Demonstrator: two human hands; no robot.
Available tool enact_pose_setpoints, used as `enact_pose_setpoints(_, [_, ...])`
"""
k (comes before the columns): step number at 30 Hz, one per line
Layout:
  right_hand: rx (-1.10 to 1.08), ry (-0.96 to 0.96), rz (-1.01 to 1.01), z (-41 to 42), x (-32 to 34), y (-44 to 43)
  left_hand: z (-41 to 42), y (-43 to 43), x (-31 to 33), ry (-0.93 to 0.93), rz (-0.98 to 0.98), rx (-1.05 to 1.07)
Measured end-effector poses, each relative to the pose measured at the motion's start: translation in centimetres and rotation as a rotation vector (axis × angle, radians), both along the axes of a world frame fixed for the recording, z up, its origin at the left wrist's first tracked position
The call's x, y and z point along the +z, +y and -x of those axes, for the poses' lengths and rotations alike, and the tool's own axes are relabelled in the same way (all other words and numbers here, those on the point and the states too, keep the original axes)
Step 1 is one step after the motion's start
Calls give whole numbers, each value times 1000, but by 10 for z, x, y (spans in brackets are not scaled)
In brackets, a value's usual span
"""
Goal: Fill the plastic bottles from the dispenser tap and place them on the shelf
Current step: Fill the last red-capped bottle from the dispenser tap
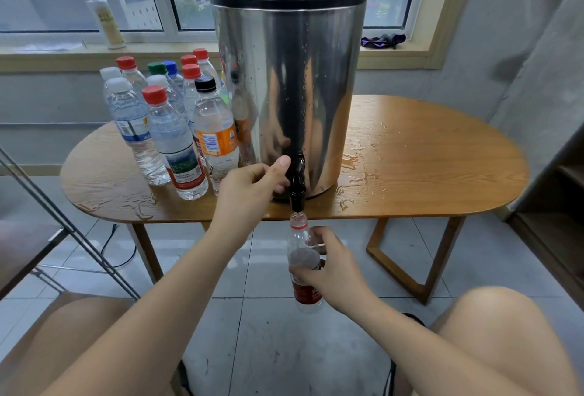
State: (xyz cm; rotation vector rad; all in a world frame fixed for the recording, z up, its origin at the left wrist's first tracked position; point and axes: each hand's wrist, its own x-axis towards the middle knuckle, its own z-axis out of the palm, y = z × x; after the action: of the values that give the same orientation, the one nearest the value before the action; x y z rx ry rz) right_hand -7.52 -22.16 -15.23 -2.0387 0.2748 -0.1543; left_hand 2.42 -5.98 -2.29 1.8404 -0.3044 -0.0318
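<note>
Steel dispenser [284,95] with a black lid stands on a wooden table [442,158], close to the front edge. Its black tap [297,180] overhangs that edge.

**Hands and bottle**
- Left hand [252,184]: fingers curled onto the tap lever, thumb laid along the top of it.
- Right hand [331,272]: fingers and thumb wrapped round the middle of the bottle [301,237], clamped on it.
- The bottle is uncapped, nearly upright, and held below table level. Its mouth sits directly under the tap spout, just short of it. The neck and red collar show above the fingers. The red label and base show below them.
- Whether water is flowing cannot be told.

**Edges and open room**
- The bottle hangs in free air in front of the table edge, over tiled floor [268,348], between the person's knees.
- Capped bottles [177,130] stand in a cluster left of the dispenser. The nearest one, orange-labelled, is just beside the left hand.
- Puddles [357,165] lie on the table right of the dispenser. More water lies near the front left edge.
- Wooden shelf [556,206] stands at the right frame edge, well apart from the bottle.
</note>
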Motion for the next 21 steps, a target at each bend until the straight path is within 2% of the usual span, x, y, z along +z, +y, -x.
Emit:
enact_pose_setpoints(6, [-9,-19,7,-2,-6,0,11,27,-29,-2,-100,-73])
enact_pose_setpoints(10, [-9,-19,16,-1,-5,0,14,34,-54,78,-194,-126])
enact_pose_setpoints(13, [-12,-20,3,0,-4,0,17,32,-69,147,-181,-170])
enact_pose_setpoints(17, [-8,-23,-16,0,-3,0,27,24,-84,90,-263,-237])
enact_pose_setpoints(21, [4,-24,-11,1,-4,0,27,20,-91,98,-258,-214])
